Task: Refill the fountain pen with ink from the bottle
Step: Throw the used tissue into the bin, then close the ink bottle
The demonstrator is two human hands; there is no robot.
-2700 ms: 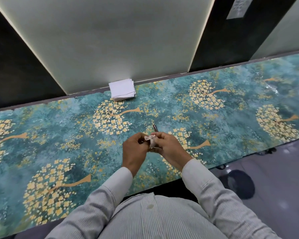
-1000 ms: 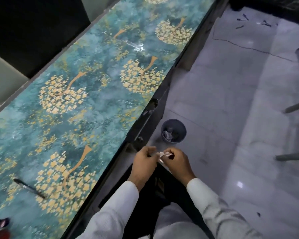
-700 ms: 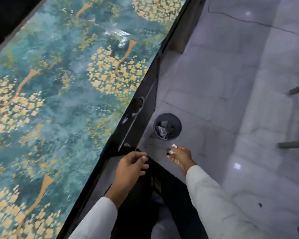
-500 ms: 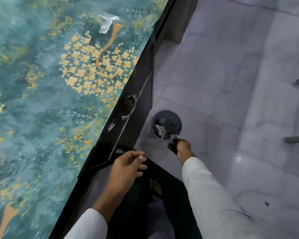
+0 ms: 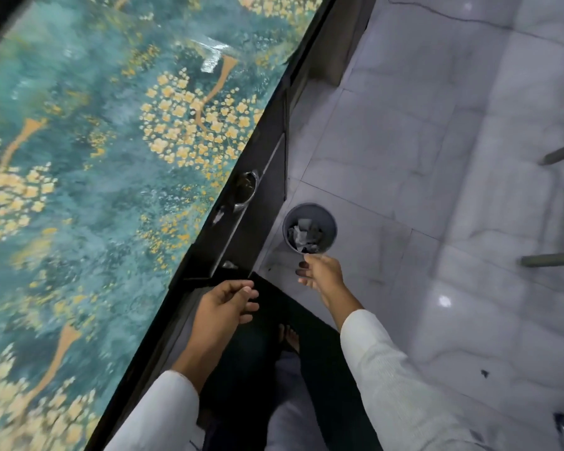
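Note:
Neither the fountain pen nor the ink bottle is in view. My right hand (image 5: pixel 321 273) hangs over the floor just below the rim of a small grey waste bin (image 5: pixel 327 213), fingers loosely apart and holding nothing; the fingertips look ink-stained. The bin holds crumpled paper scraps (image 5: pixel 303 235). My left hand (image 5: pixel 223 304) hovers beside the table's dark front edge, fingers loosely curled, with nothing in it.
The table top (image 5: pixel 111 177), teal with gold flower clusters, fills the left. Its black front (image 5: pixel 258 177) carries a metal handle (image 5: pixel 245 190). A white marble floor (image 5: pixel 437 157) spreads right, with chair legs (image 5: pixel 560 154) at the far right. My legs sit below.
My view swung from the table down to the floor. My right hand carried the crumpled tissue to the bin and let it go; the hand is now empty. My left hand drew back.

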